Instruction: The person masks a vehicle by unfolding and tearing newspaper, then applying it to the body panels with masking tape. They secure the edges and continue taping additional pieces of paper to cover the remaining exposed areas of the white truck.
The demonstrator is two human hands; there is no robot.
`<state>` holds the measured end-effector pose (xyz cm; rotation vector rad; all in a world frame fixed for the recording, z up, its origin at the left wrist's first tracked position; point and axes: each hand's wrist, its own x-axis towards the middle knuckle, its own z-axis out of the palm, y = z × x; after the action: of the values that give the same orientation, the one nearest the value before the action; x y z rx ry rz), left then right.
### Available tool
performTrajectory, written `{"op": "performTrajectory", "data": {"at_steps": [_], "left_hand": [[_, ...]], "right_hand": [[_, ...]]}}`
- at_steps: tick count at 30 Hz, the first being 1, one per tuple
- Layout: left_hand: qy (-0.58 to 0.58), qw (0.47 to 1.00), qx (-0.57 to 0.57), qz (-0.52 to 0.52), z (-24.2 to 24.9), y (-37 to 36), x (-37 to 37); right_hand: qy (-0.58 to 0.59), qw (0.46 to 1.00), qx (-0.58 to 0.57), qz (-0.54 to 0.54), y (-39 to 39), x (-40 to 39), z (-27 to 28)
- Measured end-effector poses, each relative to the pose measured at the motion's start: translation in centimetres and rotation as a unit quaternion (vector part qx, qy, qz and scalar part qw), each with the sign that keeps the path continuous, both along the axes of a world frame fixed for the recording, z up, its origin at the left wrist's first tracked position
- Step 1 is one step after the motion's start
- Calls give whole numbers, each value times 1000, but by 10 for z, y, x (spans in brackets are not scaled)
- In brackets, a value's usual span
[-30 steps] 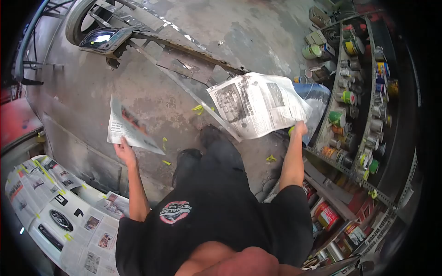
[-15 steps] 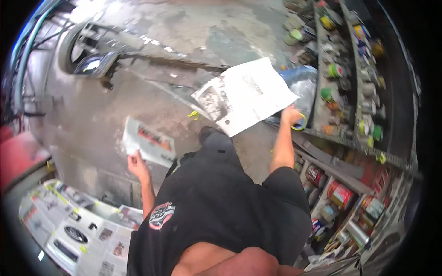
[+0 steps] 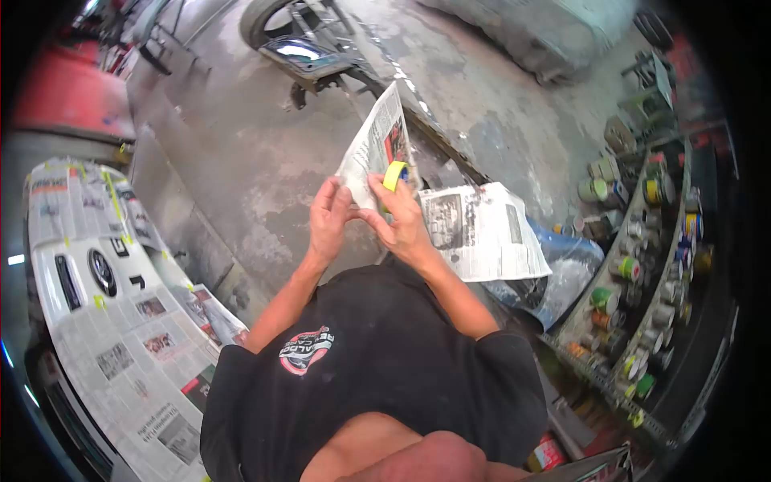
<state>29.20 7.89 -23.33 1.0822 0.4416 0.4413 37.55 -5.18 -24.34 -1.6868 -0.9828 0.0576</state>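
Note:
A folded newspaper sheet (image 3: 371, 149) stands upright in front of my chest, its lower edge between both hands. My left hand (image 3: 328, 223) is closed on that edge, thumb against the paper. My right hand (image 3: 404, 225) has a roll of yellow tape (image 3: 394, 175) around its fingers and also touches the newspaper's lower right part. The fingertips behind the paper are partly hidden. Just right of my right hand, a stack of newspaper (image 3: 490, 229) lies over a blue plastic container (image 3: 566, 261).
To the left is a white car panel (image 3: 74, 261) covered with taped newspaper, its oval badge bare. Paint cans fill a shelf (image 3: 594, 341) at right. A car part with a mirror (image 3: 305, 56) stands ahead; a covered bulk (image 3: 546, 36) is farther back.
My left hand has brought the newspaper sheet up and inward. My right hand has left the newspaper stack with the tape roll and joined it. The view has turned left.

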Motion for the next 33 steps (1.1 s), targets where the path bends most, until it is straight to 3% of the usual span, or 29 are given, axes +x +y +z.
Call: {"op": "performTrajectory", "data": {"at_steps": [1,5,14,20,23,25,27,29,30,33], "left_hand": [[-18,999,-34,3,5,8,-5],[56,996,60,-18,11,29,-23],[88,994,51,-25,23,39,-53],[53,969,236,41,2,27,-68],[74,978,171,97,-22,41,-86],[81,978,68,183,-21,58,-91],[63,979,-14,191,-48,82,-97],[38,975,-112,189,-66,95,-92],[24,968,-163,188,-73,95,-86],[57,978,-69,189,-131,84,-61]], "right_hand": [[12,1000,2,20,5,-1,4],[32,997,-1,67,18,-5,13],[71,993,10,92,32,-24,27],[99,994,3,41,41,-40,18],[177,981,-15,-73,33,-13,19],[139,979,37,-144,6,38,23],[226,956,109,-155,-34,79,41],[388,888,236,-76,-56,87,85],[432,867,247,-17,-67,87,99],[428,848,311,-8,-58,71,113]]}}
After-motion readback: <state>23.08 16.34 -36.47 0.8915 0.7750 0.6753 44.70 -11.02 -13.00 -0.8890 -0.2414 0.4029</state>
